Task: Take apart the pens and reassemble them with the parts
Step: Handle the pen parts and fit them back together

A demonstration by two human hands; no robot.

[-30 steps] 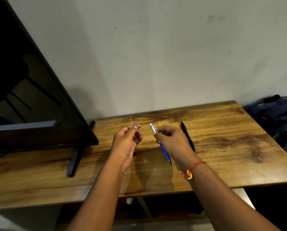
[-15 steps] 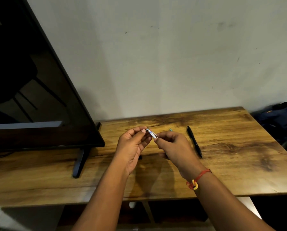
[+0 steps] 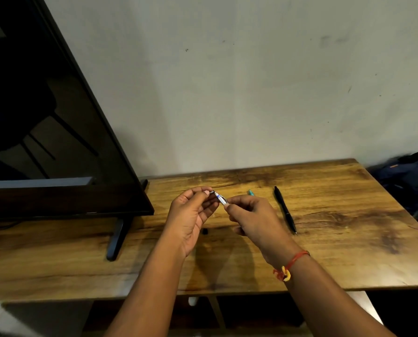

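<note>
Above the wooden table (image 3: pixel 349 239), my right hand (image 3: pixel 254 220) grips a blue pen (image 3: pixel 220 198); only its silver and white top end shows, the rest is hidden in my fist. My left hand (image 3: pixel 191 215) pinches a small dark cap piece (image 3: pixel 212 192) against that top end. A black pen (image 3: pixel 285 209) lies whole on the table to the right of my right hand. A teal pen tip (image 3: pixel 251 192) peeks out behind my right hand. A tiny black part (image 3: pixel 204 231) rests on the table between my wrists.
A large black TV (image 3: pixel 57 142) stands on the left of the table, with one foot (image 3: pixel 115 239) reaching toward the front. A dark blue bag (image 3: pixel 409 176) lies past the table's right edge. The wall is close behind.
My hands came together: the left hand's small piece now meets the top of the blue pen. The pen's blue barrel, visible a second ago, is hidden in my right fist.
</note>
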